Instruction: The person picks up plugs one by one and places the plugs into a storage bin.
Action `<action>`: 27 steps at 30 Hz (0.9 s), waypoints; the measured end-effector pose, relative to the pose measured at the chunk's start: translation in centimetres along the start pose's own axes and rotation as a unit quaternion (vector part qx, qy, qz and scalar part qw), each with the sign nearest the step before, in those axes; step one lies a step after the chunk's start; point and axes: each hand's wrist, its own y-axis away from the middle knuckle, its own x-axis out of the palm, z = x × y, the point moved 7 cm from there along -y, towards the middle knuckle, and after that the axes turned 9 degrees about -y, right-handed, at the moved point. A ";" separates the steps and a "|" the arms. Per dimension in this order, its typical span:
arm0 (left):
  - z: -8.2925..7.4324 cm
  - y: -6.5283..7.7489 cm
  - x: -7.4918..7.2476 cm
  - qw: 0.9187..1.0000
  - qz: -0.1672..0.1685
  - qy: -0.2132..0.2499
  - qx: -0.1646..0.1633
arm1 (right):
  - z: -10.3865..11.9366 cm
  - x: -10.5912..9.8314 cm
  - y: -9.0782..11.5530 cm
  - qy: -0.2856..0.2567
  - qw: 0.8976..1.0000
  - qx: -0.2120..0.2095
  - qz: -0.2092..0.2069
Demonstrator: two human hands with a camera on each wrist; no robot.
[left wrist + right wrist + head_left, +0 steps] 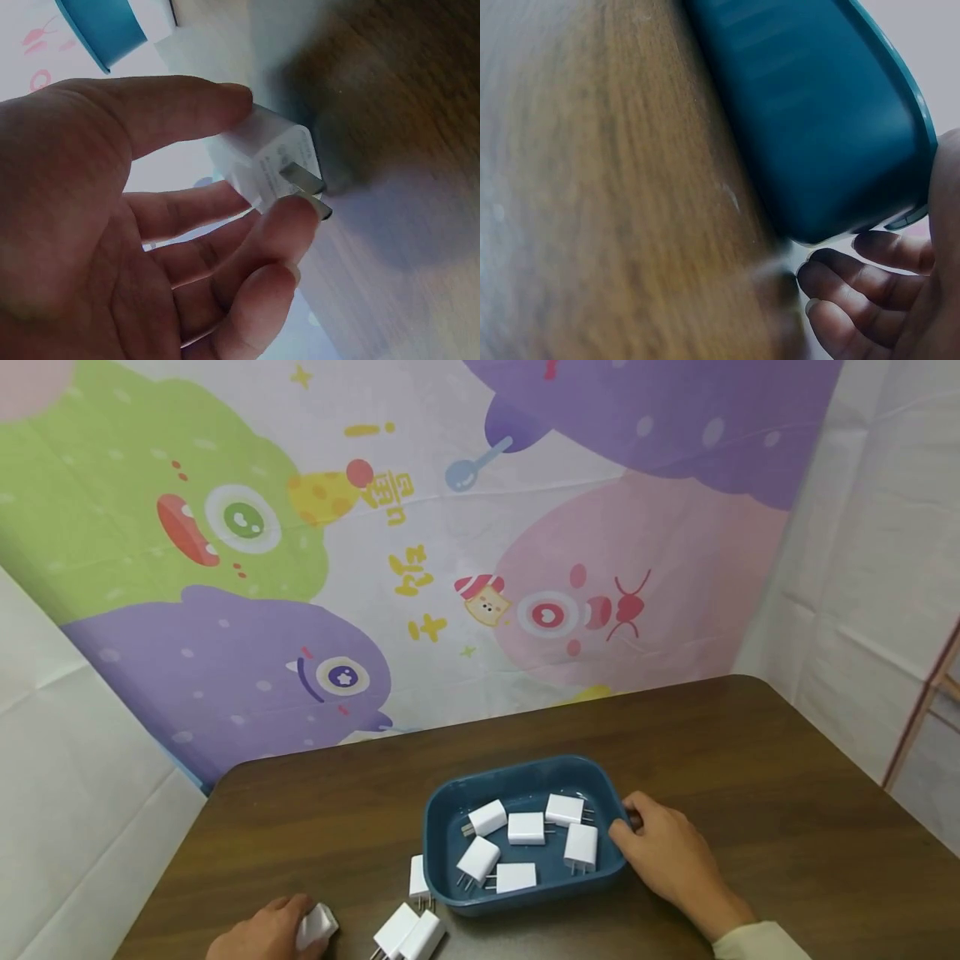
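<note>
My left hand (264, 931) is at the table's near left. It pinches a white charger plug (262, 154) between thumb and fingertips, and two flat metal prongs stick out past the fingers in the left wrist view. On the right, my other hand (667, 852) holds the end of a dark blue plastic bin (517, 906), its thumb over the rim and its fingers curled against the outside. Several white charger plugs, among them one near the middle (526, 828), lie scattered in the bin with their prongs pointing different ways.
Left of the bin lie two charger plugs side by side, one of them this plug (422, 935). Another plug (418, 881) is partly hidden by the bin's wall. Behind the dark wooden table (315, 810) hangs a cartoon-printed cloth (435, 568).
</note>
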 end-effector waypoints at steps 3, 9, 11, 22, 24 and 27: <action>-0.2 0.1 -0.4 1.000 -0.018 -0.007 -0.004 | 0.0 -0.1 0.0 -0.002 1.000 0.000 0.001; -0.4 0.2 -0.8 0.999 -0.044 0.001 -0.017 | 0.1 0.0 0.1 -0.001 1.000 0.004 0.004; -0.4 0.3 -0.9 0.998 -0.052 0.005 -0.022 | 0.0 0.0 0.1 -0.001 1.000 0.004 0.004; -1.4 0.6 -1.6 0.996 -0.072 0.024 -0.036 | -0.1 0.0 0.0 0.003 1.000 0.002 -0.005; -1.6 0.7 -1.9 0.995 -0.084 0.027 -0.035 | -0.1 0.0 0.0 0.001 1.000 0.003 -0.004; -1.9 0.9 -2.3 0.993 -0.110 0.030 -0.036 | -0.1 0.0 0.0 -0.001 1.000 0.003 -0.004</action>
